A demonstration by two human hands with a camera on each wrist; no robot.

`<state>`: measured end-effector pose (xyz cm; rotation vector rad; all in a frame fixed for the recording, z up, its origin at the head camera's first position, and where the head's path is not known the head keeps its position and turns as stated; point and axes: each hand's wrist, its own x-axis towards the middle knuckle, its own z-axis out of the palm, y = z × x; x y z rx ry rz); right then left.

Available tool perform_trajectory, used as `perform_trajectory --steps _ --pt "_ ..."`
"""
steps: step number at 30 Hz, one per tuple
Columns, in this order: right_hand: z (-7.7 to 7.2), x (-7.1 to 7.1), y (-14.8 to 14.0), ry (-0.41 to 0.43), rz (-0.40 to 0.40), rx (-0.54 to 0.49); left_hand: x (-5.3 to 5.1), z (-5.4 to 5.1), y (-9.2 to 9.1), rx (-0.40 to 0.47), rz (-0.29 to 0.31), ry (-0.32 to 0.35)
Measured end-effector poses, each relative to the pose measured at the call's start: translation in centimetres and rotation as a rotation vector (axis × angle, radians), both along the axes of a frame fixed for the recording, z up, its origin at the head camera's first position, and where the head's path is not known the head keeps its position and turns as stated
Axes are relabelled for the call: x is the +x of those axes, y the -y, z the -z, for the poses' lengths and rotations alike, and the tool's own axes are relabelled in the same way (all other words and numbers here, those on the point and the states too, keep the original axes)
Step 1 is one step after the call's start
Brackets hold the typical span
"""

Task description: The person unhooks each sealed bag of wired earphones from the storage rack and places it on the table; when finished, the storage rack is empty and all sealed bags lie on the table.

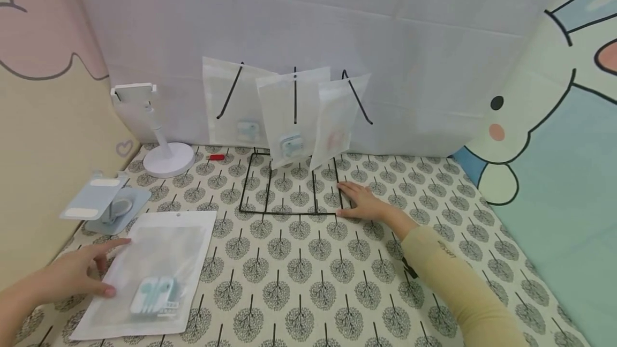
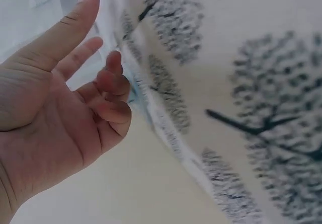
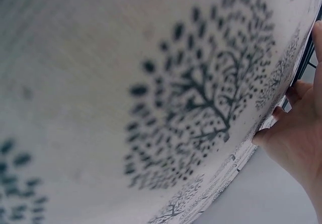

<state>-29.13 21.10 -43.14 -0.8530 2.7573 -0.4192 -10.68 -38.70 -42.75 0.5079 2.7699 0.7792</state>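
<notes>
A translucent white pouch lies flat on the patterned cloth at the left. Through its front show white-and-teal earphones. My left hand is at the pouch's left edge, its index finger and thumb spread apart. In the left wrist view, the left hand's other fingers bend loosely and hold nothing. A black wire rack stands farther back, with three similar pouches hanging from its prongs. My right hand touches the right side of the rack's base, fingers extended; the right wrist view shows this hand only partly.
A white phone stand stands at the back left, with a light-blue folding stand nearer. A small red object lies left of the rack. A pale curtain hangs behind the cloth-covered table.
</notes>
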Motion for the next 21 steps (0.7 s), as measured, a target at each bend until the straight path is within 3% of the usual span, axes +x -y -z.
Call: perform_trajectory --steps 4,8,12,17,21 --pt "0.1 0.0 -0.1 0.002 0.0 0.002 -0.3 -1.4 -0.5 -0.045 -0.042 -0.097" --pt "0.1 0.0 -0.1 0.005 0.003 0.009 -0.8 -3.6 -2.1 -0.093 -0.098 -0.162" --pt "-0.1 0.0 0.0 0.011 0.011 0.002 -1.7 -6.0 -4.1 -0.081 -0.119 -0.236" --pt "0.0 0.0 0.0 0.02 0.01 -0.002 -3.4 -8.5 -6.6 -0.096 -0.125 -0.4" --pt "0.2 -0.2 0.0 0.014 0.007 0.005 -4.9 -10.1 -8.6 -0.052 -0.14 -0.453"
